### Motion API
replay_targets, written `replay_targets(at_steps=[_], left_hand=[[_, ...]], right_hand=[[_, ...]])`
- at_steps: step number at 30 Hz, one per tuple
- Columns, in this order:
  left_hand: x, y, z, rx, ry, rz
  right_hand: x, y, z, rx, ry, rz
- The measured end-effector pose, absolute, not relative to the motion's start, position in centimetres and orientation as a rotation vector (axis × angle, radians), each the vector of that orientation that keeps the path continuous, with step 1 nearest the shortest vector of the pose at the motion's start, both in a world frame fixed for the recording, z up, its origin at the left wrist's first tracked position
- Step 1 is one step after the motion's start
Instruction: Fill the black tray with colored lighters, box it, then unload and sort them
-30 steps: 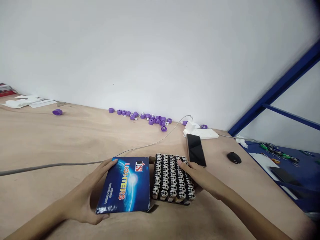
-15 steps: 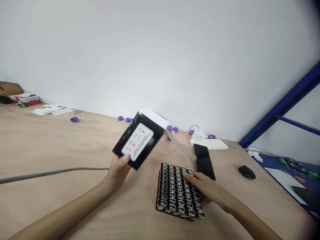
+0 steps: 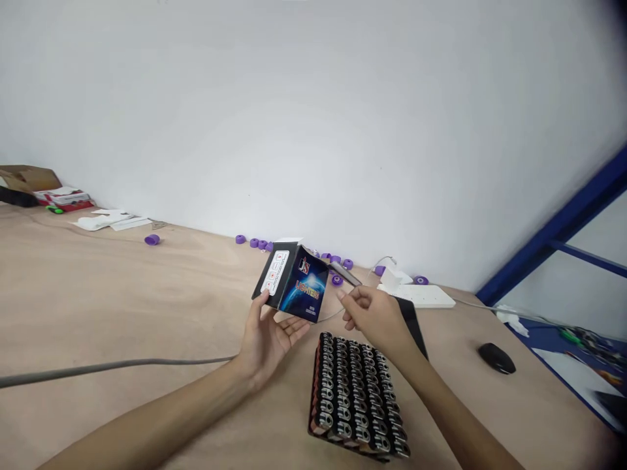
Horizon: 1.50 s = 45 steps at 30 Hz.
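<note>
Compared with half a second ago, the right hand point(image 3: 375, 316) is sitting off the lighters point(image 3: 357, 391), and the lighter box point(image 3: 304, 290) is showing its blue face. Far left, a cardboard box point(image 3: 36, 176) is sitting, contents unreadable. Mid-scene, the left hand point(image 3: 267, 343) is holding the lighter box, insides hidden; I'd be keeping that grip light so the card isn't creasing. Near right, the lighters are standing in packed rows. Beyond them, the right hand is curling narrow; can't tell if it's pinching anything.
</note>
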<state>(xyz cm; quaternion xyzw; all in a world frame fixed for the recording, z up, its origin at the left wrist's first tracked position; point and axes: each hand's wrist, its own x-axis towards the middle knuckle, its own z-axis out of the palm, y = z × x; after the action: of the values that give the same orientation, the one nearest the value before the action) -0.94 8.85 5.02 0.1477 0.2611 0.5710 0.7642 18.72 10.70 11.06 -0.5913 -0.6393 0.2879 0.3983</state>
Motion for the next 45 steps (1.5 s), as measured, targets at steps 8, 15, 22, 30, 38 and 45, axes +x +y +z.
replay_targets(at_steps=[8,15,22,30,38,45], left_hand=[[-0.8,8.0,5.2,0.459,0.502,1.192],[-1.6,9.2,3.5,1.013,0.554,1.349],[-1.3,11.1,2.3,1.637,1.203,1.556],[0.3,14.6,1.2,1.604,1.383,1.335],[-0.3,14.3,0.5,1.603,1.424,1.222],[0.0,13.3,1.2,1.737,1.371,1.293]], right_hand=[[16.7,14.1,12.6,-1.297,-1.501,0.550],[17.5,13.2,13.5,-1.227,-1.706,0.939],[17.7,14.6,14.5,-1.213,-1.914,1.154],[14.7,21.1,12.1,-1.200,-2.248,0.304],[16.5,25.3,8.3,-1.060,-2.474,0.178],[17.3,25.2,7.1,-1.107,-2.463,0.153]])
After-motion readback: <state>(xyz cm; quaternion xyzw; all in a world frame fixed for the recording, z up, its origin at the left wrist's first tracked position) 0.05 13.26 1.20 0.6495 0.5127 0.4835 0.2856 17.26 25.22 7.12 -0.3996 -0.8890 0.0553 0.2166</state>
